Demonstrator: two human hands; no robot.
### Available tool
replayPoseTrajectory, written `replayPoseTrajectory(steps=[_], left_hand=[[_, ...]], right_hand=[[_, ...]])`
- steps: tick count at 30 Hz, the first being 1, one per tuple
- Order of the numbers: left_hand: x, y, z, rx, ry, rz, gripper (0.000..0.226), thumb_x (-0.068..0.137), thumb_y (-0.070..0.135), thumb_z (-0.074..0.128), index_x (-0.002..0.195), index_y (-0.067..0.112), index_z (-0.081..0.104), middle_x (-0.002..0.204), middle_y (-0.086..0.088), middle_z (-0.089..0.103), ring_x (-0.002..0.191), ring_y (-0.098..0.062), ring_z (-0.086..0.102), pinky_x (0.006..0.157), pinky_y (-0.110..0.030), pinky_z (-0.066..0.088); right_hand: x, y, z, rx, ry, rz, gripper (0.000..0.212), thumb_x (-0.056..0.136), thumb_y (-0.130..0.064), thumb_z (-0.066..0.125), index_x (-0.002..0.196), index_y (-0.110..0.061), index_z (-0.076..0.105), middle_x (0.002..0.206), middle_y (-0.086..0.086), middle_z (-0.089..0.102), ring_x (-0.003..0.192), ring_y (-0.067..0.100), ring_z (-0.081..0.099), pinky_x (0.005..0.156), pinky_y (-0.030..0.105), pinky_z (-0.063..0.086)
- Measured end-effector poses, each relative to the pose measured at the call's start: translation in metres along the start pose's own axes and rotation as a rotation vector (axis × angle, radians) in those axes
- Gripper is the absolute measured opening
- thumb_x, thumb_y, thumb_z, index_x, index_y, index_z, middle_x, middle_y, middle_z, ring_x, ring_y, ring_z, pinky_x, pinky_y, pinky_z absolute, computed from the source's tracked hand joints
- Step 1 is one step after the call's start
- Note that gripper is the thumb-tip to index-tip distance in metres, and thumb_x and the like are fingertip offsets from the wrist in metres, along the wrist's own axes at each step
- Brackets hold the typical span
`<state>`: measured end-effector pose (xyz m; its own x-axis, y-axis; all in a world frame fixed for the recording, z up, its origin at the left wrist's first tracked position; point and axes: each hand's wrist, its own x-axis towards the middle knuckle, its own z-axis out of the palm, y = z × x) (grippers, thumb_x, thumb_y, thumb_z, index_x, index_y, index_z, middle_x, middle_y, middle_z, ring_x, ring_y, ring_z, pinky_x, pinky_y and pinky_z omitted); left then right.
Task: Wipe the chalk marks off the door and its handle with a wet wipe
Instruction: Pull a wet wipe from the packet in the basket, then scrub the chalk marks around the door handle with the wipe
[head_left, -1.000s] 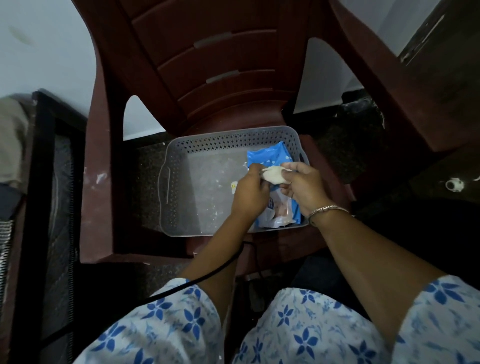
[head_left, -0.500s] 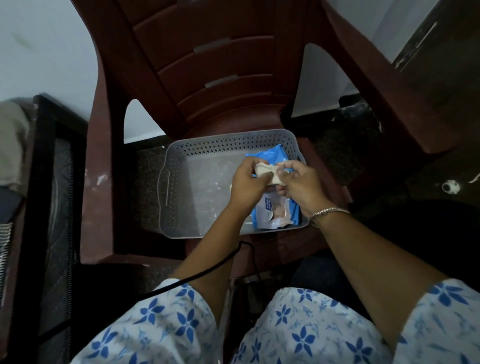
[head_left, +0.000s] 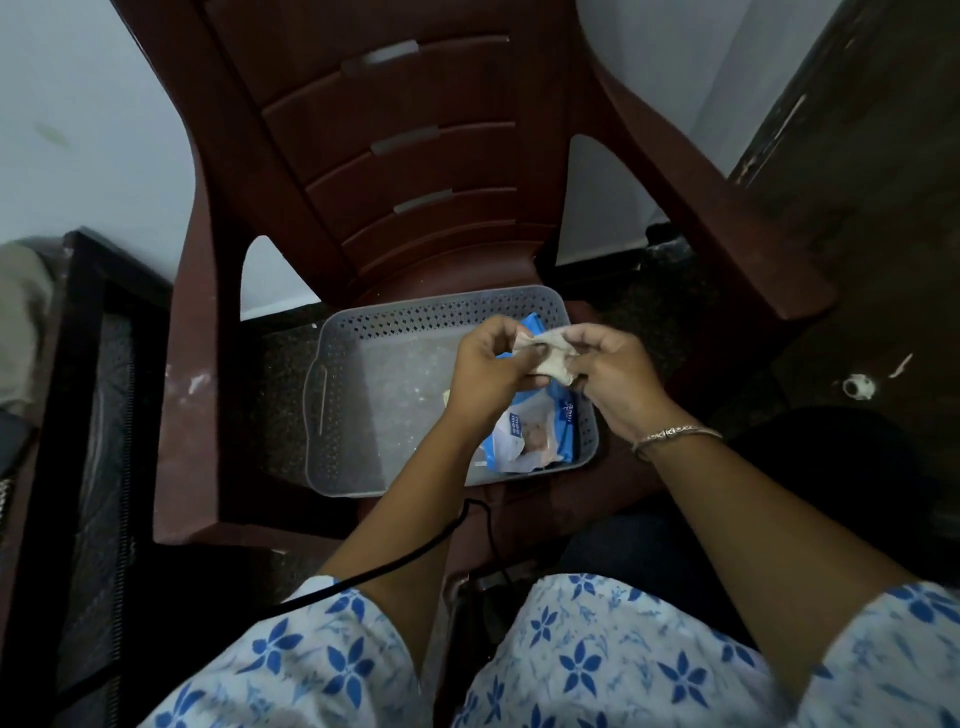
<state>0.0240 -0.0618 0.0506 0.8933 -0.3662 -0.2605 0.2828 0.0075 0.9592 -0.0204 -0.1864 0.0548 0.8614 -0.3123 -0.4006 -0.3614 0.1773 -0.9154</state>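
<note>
A crumpled white wet wipe is held between both hands above a grey perforated basket. My left hand pinches its left end and my right hand grips its right end. Under the hands, a blue and white wipe pack lies in the basket's right half. The dark wooden door stands at the far right, with pale chalk marks and a round fitting low on it. Its handle is out of view.
The basket rests on the seat of a dark red plastic chair against a white wall. A black metal frame stands at the left. A black cable crosses my left forearm. Dark speckled floor lies around the chair.
Both hands have lifted the wipe up off the pack and begun pulling it apart, so it now looks wider. The view has shifted slightly downward.
</note>
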Motion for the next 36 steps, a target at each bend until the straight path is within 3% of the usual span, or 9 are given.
replayPoseTrajectory(steps=[4, 7, 10, 15, 21, 24, 28, 32, 36], left_hand=[[-0.002, 0.023, 0.02, 0.018, -0.059, 0.043, 0.007, 0.088, 0.003, 0.058, 0.081, 0.007, 0.058, 0.074, -0.009, 0.062, 0.059, -0.013, 0.064, 0.055, -0.023, 0.054], [-0.005, 0.045, 0.039, 0.001, -0.112, 0.066, 0.01, 0.091, 0.006, 0.054, 0.084, 0.006, 0.061, 0.074, -0.011, 0.062, 0.059, -0.012, 0.062, 0.054, -0.022, 0.053], [-0.011, 0.067, 0.059, -0.057, -0.241, 0.092, 0.006, 0.088, 0.0, 0.054, 0.09, 0.002, 0.059, 0.077, -0.011, 0.061, 0.064, -0.012, 0.062, 0.057, -0.022, 0.053], [-0.023, 0.101, 0.096, 0.002, -0.42, 0.161, 0.04, 0.07, -0.019, 0.063, 0.105, -0.002, 0.059, 0.088, -0.012, 0.065, 0.079, -0.021, 0.061, 0.077, -0.03, 0.052], [-0.04, 0.135, 0.16, -0.009, -0.507, 0.201, 0.018, 0.079, -0.003, 0.063, 0.097, -0.001, 0.06, 0.083, -0.014, 0.065, 0.072, -0.021, 0.064, 0.071, -0.033, 0.054], [-0.051, 0.152, 0.198, -0.028, -0.58, 0.183, 0.006, 0.084, 0.007, 0.061, 0.088, 0.003, 0.062, 0.076, -0.01, 0.068, 0.069, -0.02, 0.066, 0.068, -0.032, 0.055], [-0.066, 0.172, 0.255, -0.049, -0.613, 0.187, 0.009, 0.086, -0.003, 0.056, 0.094, -0.002, 0.06, 0.08, -0.015, 0.066, 0.07, -0.02, 0.066, 0.065, -0.029, 0.056], [-0.084, 0.198, 0.31, -0.083, -0.64, 0.208, 0.029, 0.08, -0.012, 0.053, 0.093, 0.014, 0.053, 0.077, -0.012, 0.062, 0.072, -0.023, 0.064, 0.061, -0.031, 0.056], [-0.104, 0.223, 0.362, -0.17, -0.857, 0.166, 0.024, 0.083, -0.013, 0.049, 0.082, 0.007, 0.062, 0.081, -0.012, 0.066, 0.078, -0.023, 0.068, 0.064, -0.029, 0.056]], right_hand=[[-0.012, -0.024, -0.014, -0.075, 0.004, -0.129, 0.005, 0.085, 0.001, 0.06, 0.085, -0.004, 0.062, 0.074, 0.007, 0.064, 0.064, 0.009, 0.06, 0.059, 0.021, 0.049], [-0.022, -0.042, -0.029, -0.089, 0.097, -0.21, 0.016, 0.086, -0.003, 0.061, 0.073, -0.01, 0.055, 0.063, 0.005, 0.059, 0.052, 0.005, 0.056, 0.052, 0.021, 0.046], [-0.034, -0.06, -0.047, 0.025, 0.172, -0.233, 0.019, 0.084, 0.001, 0.061, 0.072, -0.01, 0.052, 0.067, 0.01, 0.059, 0.06, 0.02, 0.057, 0.058, 0.033, 0.047], [-0.059, -0.09, -0.083, 0.174, 0.25, -0.346, 0.029, 0.082, 0.006, 0.062, 0.068, -0.015, 0.046, 0.069, 0.008, 0.052, 0.069, 0.022, 0.051, 0.06, 0.033, 0.043], [-0.1, -0.122, -0.135, 0.071, 0.454, -0.501, 0.023, 0.083, -0.001, 0.064, 0.08, -0.022, 0.054, 0.079, 0.005, 0.064, 0.065, 0.009, 0.063, 0.051, 0.022, 0.049], [-0.126, -0.138, -0.167, -0.046, 0.558, -0.615, 0.033, 0.082, 0.002, 0.061, 0.086, -0.03, 0.057, 0.091, 0.002, 0.064, 0.08, 0.012, 0.063, 0.063, 0.025, 0.052], [-0.165, -0.156, -0.21, -0.108, 0.642, -0.654, 0.036, 0.083, 0.005, 0.057, 0.076, -0.028, 0.068, 0.103, -0.006, 0.064, 0.092, 0.004, 0.062, 0.072, 0.014, 0.049], [-0.207, -0.175, -0.252, -0.154, 0.61, -0.722, 0.031, 0.078, 0.002, 0.067, 0.096, -0.023, 0.067, 0.117, -0.01, 0.056, 0.106, 0.001, 0.057, 0.086, 0.02, 0.049], [-0.248, -0.188, -0.295, -0.567, 0.752, -0.824, 0.048, 0.074, 0.0, 0.069, 0.116, -0.021, 0.06, 0.124, -0.005, 0.05, 0.118, 0.008, 0.049, 0.099, 0.024, 0.042]])
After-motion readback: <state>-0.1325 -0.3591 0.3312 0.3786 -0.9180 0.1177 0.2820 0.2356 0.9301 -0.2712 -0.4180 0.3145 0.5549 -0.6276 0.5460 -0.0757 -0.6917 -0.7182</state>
